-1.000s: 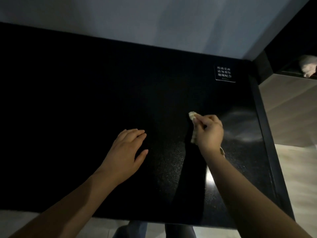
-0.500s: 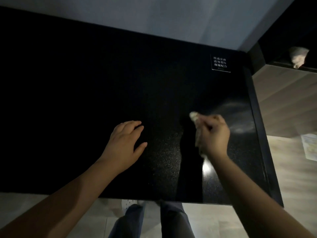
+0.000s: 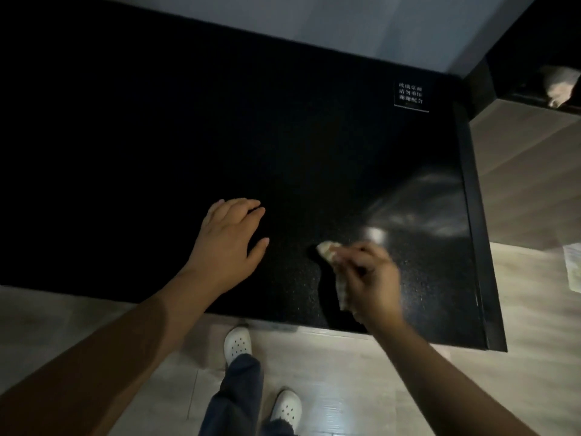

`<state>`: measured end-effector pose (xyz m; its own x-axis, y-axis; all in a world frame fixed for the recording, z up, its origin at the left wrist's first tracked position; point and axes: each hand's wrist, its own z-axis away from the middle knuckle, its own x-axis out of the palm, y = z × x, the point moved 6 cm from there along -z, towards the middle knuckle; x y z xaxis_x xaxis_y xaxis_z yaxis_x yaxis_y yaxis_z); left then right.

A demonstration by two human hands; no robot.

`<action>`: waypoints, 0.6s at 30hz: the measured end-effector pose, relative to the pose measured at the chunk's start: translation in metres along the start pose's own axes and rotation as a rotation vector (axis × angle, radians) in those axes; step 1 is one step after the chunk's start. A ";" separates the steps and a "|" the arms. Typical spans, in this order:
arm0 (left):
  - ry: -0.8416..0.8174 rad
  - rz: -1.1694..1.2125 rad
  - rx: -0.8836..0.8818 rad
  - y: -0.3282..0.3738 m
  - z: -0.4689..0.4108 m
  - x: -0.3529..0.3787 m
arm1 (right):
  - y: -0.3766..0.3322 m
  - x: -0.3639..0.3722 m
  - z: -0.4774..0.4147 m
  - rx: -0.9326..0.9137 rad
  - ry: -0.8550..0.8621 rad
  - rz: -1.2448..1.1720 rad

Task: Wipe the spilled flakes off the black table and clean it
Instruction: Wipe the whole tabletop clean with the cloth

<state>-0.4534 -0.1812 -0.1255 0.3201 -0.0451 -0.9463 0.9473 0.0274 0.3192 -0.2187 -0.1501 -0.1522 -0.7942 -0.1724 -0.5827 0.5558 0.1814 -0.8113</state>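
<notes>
- The left hand lies flat on the black table, fingers straight, near its front edge.
- The right hand, blurred, grips a crumpled pale tissue against the tabletop beside the left hand.
- A small white-lettered label sits at the far right corner.
- White perforated clogs stand on the floor below.

- Smeared by motion: right grip, finger outlines unclear.
- Mostly covered by it: cloth, one pale end showing.
- Cut off at left, lost in darkness: table.
- Too small to tell on speckled top: flakes.
- Too small to read: label.
- Blurred, clipped by right edge: pale thing, paper.
</notes>
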 end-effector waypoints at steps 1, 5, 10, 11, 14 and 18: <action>0.025 0.011 0.012 0.004 0.010 0.000 | 0.005 -0.012 -0.008 0.019 0.081 0.020; 0.035 0.033 -0.004 0.014 0.056 0.011 | 0.013 -0.028 -0.028 0.088 0.255 0.272; 0.012 0.007 -0.112 0.008 0.090 0.024 | -0.013 0.015 0.026 -0.134 0.064 0.228; 0.015 0.005 -0.122 0.007 0.095 0.024 | -0.018 0.018 0.040 -0.159 0.017 0.227; 0.013 0.000 -0.141 0.011 0.113 0.018 | -0.024 0.019 0.074 -0.202 -0.102 0.197; -0.022 0.025 -0.187 0.019 0.136 0.004 | -0.026 0.007 0.101 -0.065 -0.165 0.074</action>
<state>-0.4329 -0.3170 -0.1165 0.3458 -0.0635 -0.9362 0.9210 0.2139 0.3257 -0.2138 -0.2543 -0.1401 -0.6976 -0.3115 -0.6452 0.5899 0.2612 -0.7640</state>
